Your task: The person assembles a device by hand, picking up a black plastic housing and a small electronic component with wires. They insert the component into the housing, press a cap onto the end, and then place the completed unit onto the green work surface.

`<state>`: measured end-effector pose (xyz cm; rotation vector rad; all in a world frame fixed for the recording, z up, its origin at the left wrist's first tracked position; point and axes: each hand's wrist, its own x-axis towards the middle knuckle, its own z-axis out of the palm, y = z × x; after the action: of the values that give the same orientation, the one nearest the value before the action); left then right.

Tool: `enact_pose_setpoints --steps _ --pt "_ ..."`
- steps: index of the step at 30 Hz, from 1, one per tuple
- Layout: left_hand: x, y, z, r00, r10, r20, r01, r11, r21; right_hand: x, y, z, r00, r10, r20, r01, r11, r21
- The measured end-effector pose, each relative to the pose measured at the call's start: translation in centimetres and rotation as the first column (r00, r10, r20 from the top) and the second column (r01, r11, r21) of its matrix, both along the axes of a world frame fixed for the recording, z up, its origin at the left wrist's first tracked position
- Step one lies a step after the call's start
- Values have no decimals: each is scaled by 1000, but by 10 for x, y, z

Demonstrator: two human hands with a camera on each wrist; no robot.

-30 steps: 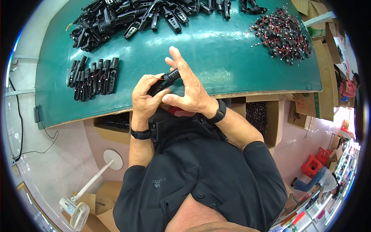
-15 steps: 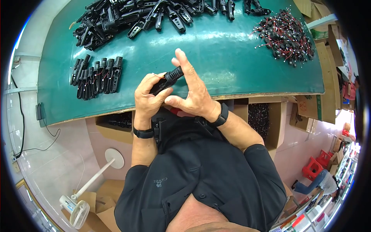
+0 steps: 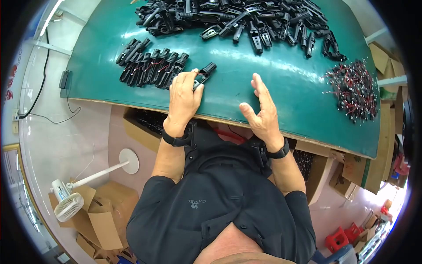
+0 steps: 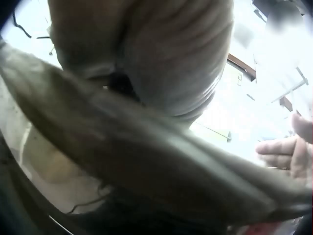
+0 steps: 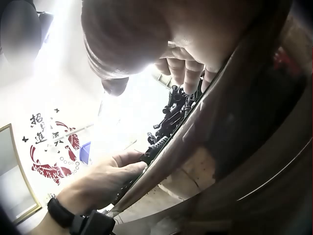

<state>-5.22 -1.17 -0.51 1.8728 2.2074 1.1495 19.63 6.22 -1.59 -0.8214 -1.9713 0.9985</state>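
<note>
In the head view my left hand [image 3: 184, 97] is low over the green table, holding a black plastic housing with a ribbed end [image 3: 206, 72] between thumb and fingers. The ribbed end points away to the upper right, while the hand covers part of the body. Just left of it lies a row of similar black housings [image 3: 151, 68], several with thin red wires. My right hand [image 3: 263, 112], empty, is raised near the table's front edge with fingers straight and thumb apart. The right wrist view shows the left hand [image 5: 100, 183] beside the black parts.
A large heap of black housings [image 3: 246, 17] spreads along the far side of the green table [image 3: 246, 66]. At the right is a pile of small black round parts with red wires [image 3: 354, 90]. An open carton [image 3: 140, 127] stands under the front edge.
My hands have moved apart. The left carried the housing away from the right hand, down beside the row; the right let its end go and stays raised. The head view has shifted.
</note>
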Motion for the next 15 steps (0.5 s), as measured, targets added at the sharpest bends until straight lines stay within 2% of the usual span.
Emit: enact_pose_setpoints --steps 2,6,9,12,15 --pt "-13 0 -6 979 127 -160 -136 990 -46 -3 -1 2 1000 10 9 -10 1000 24" --pt "-23 2 -11 954 198 -224 -190 980 57 0 -2 5 998 13 68 -18 997 75" --pt "-26 4 -9 955 233 -181 -220 971 89 4 6 11 994 31 103 -43 992 118" --pt "-17 6 -10 957 248 -151 -229 964 132 9 26 25 964 75 256 -128 972 197" --pt "-10 0 -7 952 263 -154 -233 954 190 1 55 31 951 34 309 -130 946 296"
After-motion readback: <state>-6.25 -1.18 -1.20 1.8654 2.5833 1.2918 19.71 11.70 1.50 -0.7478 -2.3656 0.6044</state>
